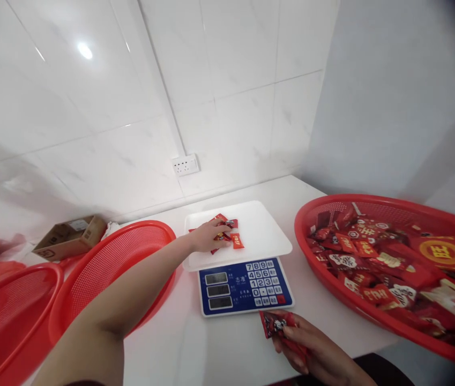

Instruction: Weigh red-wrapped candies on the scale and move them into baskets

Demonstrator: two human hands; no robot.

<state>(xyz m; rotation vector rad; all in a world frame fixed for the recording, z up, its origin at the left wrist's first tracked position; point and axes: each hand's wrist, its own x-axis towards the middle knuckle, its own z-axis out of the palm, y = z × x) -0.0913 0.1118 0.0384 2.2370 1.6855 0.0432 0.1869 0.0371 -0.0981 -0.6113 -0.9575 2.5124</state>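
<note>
My left hand (208,236) reaches over the white platform of a blue-faced scale (245,287) and rests on a small heap of red candy packets (231,233), fingers curled over them. My right hand (311,348) sits near the table's front edge, below the scale's keypad. It pinches a red wrapped candy packet (274,323) between thumb and fingers.
A large red mesh basket (396,206) full of red packets stands at the right. Two empty red baskets (110,268) lie at the left, with a cardboard box (70,236) behind them. A wall socket (186,164) sits above the white counter.
</note>
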